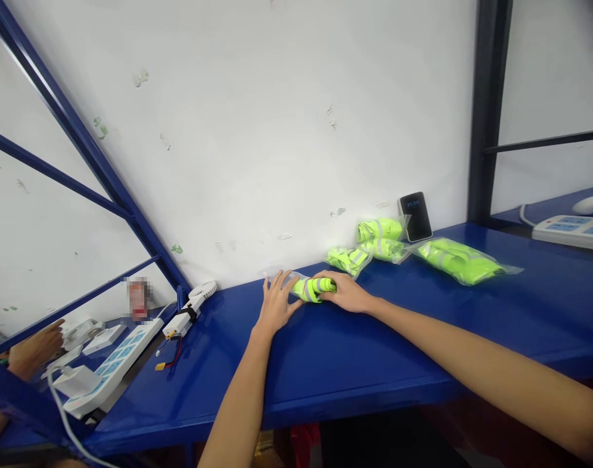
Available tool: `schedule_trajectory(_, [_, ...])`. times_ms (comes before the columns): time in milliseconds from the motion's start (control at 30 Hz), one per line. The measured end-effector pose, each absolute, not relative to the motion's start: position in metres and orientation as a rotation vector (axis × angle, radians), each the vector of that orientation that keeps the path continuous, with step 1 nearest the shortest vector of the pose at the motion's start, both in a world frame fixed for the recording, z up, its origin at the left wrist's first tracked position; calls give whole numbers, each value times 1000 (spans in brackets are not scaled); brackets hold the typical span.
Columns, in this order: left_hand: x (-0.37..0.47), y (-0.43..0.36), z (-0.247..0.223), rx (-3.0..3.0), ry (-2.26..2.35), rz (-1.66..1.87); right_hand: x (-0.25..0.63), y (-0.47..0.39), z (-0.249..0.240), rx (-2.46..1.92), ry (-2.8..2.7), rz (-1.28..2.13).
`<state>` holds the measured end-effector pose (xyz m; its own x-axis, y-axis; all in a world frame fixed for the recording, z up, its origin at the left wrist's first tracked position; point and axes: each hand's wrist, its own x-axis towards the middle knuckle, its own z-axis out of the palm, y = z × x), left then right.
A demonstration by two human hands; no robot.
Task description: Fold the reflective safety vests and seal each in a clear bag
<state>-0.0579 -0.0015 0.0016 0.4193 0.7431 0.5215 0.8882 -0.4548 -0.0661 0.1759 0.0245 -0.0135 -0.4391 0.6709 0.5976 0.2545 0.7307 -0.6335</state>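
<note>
A rolled neon-yellow vest with grey reflective strips (315, 288) lies on the blue shelf between my two hands. Around its left end is a clear plastic bag (296, 284). My left hand (277, 302) grips this bag, its fingers over the top and its thumb against the lower edge of the roll. My right hand (347, 292) holds the roll's right end, fingers behind and thumb in front. Several bagged vests of the same neon yellow lie to the right, among them a flat one (456, 260) and a stacked one (381, 229).
A dark-screened device (416, 216) leans against the wall behind the bagged vests. Left on the shelf are a small white fan (202, 290) and a battery pack with wires (182, 320). Beyond the blue frame, another person's hand (36, 351) is near a power strip (115, 367).
</note>
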Motion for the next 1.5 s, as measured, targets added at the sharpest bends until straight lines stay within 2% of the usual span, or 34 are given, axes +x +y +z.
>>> schedule_trajectory(300, [-46,-14,11,-2382,-1312,-759,173,26,-12,-765,-1938,840])
schedule_trajectory(467, [-40,-15,11,-2453,-1346,-807,170,26,-15,-831,-1875,831])
schedule_trajectory(767, [-42,-10,8,-2447,-1357,-949,166,21,-4,-751,-1492,1133])
schedule_trajectory(1000, [-39,-9,4,-2441,-1338,-1068,161,16,-2,-490,-1622,1174])
schedule_trajectory(1233, [-39,-5,-3,-2480,-1303,-1080,167,15,-4,-589,-1909,712])
schedule_trajectory(1500, [-33,-11,0,-2577,-1384,-1118,168,12,-6,-649,-1945,620])
